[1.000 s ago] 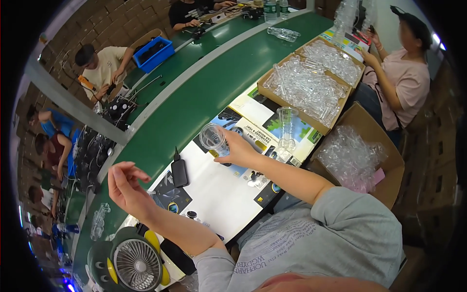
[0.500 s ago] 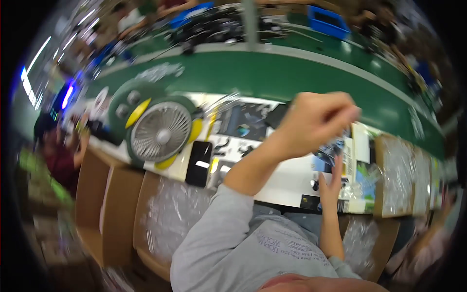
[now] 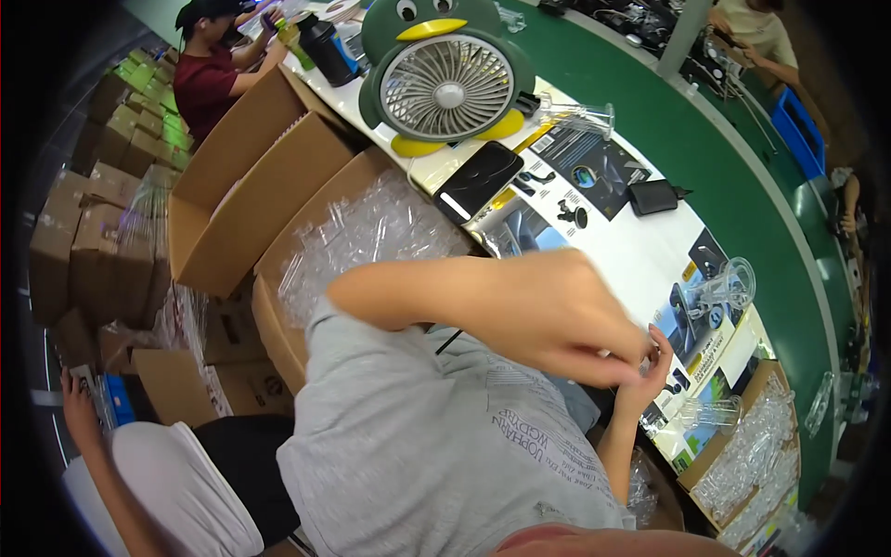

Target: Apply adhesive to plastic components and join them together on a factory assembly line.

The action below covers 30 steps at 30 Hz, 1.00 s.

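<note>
My left hand [image 3: 568,320] is raised in front of my chest, its thumb and fingers pinched together. The fingertips meet those of my right hand [image 3: 653,368], whose fingers are bent and partly hidden behind the left. Whatever they hold between them is too small to make out. Below both hands lies a tabletop covered with printed cardboard sheets [image 3: 631,251]. A clear plastic piece with a round end [image 3: 733,284] lies just past my right hand, and another clear piece [image 3: 713,411] lies nearer the box on the right.
A green penguin-shaped fan [image 3: 448,96] stands at the far left of the table, with a black phone [image 3: 480,179] before it. A small black device [image 3: 655,197] sits farther back. Boxes of clear plastic parts [image 3: 376,232] [image 3: 752,446] flank me. People are nearby.
The view has swung left, bringing in stacked cartons and a neighbour. My hands, apart before with the right one open over the table, have come together at the fingertips.
</note>
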Each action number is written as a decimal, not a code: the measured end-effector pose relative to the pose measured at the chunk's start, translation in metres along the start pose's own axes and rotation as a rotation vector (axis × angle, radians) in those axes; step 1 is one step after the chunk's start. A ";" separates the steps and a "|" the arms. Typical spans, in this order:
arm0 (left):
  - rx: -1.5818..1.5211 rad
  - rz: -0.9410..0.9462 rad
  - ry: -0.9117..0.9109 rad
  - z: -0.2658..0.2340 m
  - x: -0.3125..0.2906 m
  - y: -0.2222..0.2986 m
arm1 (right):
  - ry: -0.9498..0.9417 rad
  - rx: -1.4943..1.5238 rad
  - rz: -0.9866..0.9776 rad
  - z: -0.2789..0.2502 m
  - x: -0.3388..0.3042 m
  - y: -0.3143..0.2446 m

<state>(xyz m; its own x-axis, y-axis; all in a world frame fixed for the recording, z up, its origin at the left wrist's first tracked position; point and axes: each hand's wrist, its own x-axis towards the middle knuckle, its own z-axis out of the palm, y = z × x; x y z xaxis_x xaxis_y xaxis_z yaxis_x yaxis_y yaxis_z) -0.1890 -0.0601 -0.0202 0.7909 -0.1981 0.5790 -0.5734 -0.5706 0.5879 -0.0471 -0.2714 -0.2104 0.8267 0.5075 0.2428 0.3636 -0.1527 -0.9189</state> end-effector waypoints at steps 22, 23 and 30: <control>0.320 -1.691 0.096 -0.128 -0.430 -0.268 | 0.003 -0.072 0.049 0.002 0.008 -0.018; 0.286 -1.675 0.082 -0.122 -0.417 -0.277 | 0.007 -0.119 0.053 0.003 0.008 -0.016; -0.149 -2.120 -0.399 -0.139 -0.389 -0.196 | 0.012 -0.153 0.062 0.005 0.005 -0.013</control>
<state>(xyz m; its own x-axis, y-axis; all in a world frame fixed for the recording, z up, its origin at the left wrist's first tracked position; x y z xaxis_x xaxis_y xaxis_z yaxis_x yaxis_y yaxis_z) -0.4141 0.2397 -0.2822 0.0755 0.3561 -0.9314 0.9967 -0.0561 0.0593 -0.0496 -0.2627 -0.1984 0.8543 0.4832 0.1913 0.3721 -0.3118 -0.8743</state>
